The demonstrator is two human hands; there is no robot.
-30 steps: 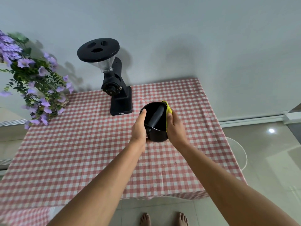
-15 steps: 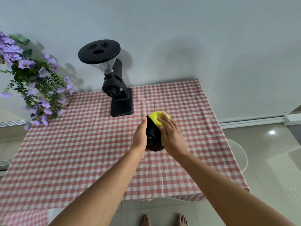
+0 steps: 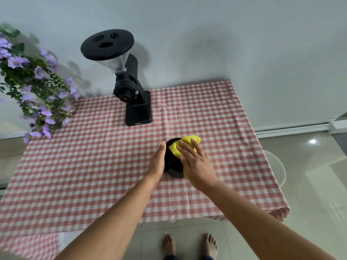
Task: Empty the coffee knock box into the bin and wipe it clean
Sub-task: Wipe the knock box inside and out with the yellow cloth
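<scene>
The black knock box (image 3: 172, 164) rests on the red-and-white checked tablecloth (image 3: 93, 166), right of the table's middle. My left hand (image 3: 157, 162) presses flat against its left side and steadies it. My right hand (image 3: 195, 162) lies spread over the box's top, pressing a yellow cloth (image 3: 185, 144) onto it. The cloth sticks out beyond my fingertips at the far side. Most of the box's inside and right side are hidden under my hand and the cloth.
A black coffee grinder (image 3: 129, 91) with a clear hopper stands at the back of the table near the wall. Purple flowers (image 3: 35, 91) hang over the table's left back corner. A white round bin rim (image 3: 277, 166) shows beside the table's right edge. My bare feet stand on the tiled floor.
The box was tilted up with its opening toward me and the cloth at its right rim. Now it sits lower on the table, with my right hand and the cloth over its top.
</scene>
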